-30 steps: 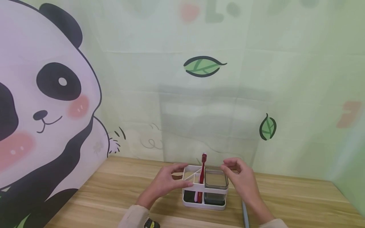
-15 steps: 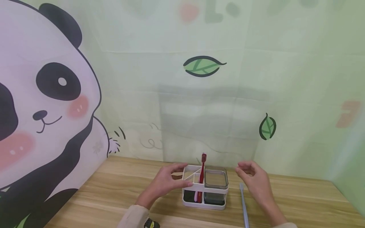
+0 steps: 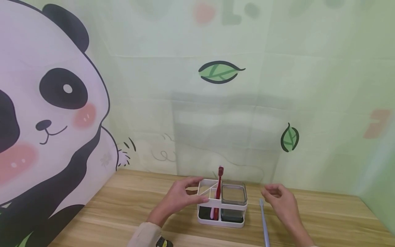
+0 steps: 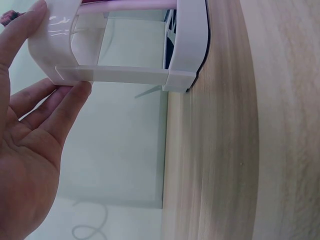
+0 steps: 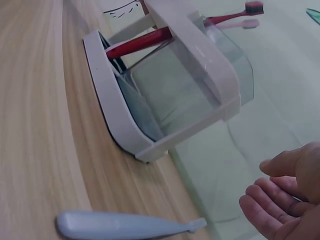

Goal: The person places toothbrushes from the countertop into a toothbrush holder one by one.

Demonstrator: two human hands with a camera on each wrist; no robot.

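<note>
A white toothbrush holder [image 3: 229, 224] stands on the table, its top divided into sections. My left hand [image 3: 177, 196] holds its upper left part, thumb on the front rim [image 4: 55, 47] and fingers at the side. Upright in the holder are a red toothbrush [image 3: 219, 183] and a pink toothbrush [image 4: 127, 5]. A clear square cup [image 3: 234, 202] fills the right section. To the right of the holder, my right hand [image 3: 282, 202] hangs with loosely curled fingers and nothing in them. Just left of and below it lies a light blue toothbrush [image 3: 264, 223].
The wooden table [image 3: 333, 219] runs back to a pale green cloth backdrop [image 3: 148, 103] with printed leaves. A large printed panda [image 3: 58, 113] covers the left side. A dark watch-like band [image 3: 164, 242] sits at the left sleeve.
My right hand has moved right, away from the cup's rim, and slightly down, uncovering the head of the light blue toothbrush. The left hand and the holder have stayed in place.
</note>
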